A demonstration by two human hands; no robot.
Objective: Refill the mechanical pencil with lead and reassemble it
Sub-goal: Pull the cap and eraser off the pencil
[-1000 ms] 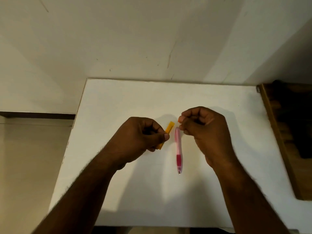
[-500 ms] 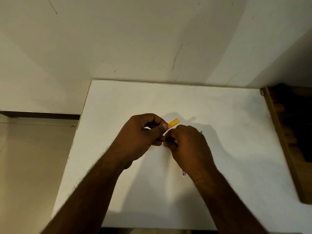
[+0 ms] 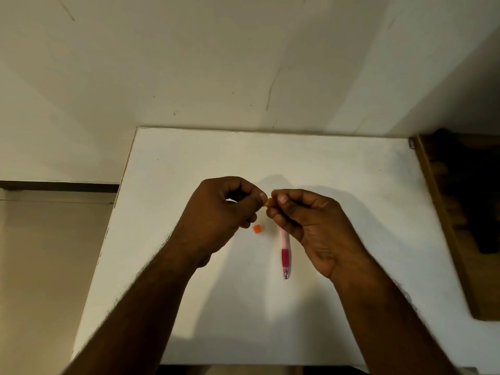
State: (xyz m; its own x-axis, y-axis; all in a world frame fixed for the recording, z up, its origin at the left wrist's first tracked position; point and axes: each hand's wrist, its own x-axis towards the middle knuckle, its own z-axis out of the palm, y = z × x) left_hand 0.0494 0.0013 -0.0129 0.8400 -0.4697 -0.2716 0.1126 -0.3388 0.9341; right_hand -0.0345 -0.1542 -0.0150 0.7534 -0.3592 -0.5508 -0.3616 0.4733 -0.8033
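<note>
Both hands met at frame centre, left hand [image 3: 216,212] and right hand [image 3: 303,220] curled, pinching the yellow lead case [image 3: 268,202] between fingertips; lay just below the right hand: pink mechanical pencil [image 3: 285,253], long axis vertical, tip lowermost, on the desk [image 3: 351,185]; sat nearer the left hand: small orange cap [image 3: 256,228].

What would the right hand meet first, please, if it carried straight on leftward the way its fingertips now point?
Most likely the left hand: the right hand faces it, with only the small yellow lead case pinched between them. Relative depth is unclear.

left hand [image 3: 219,212]: bare; right hand [image 3: 308,220]: bare; forearms: hairy, sleeveless; no rings
</note>
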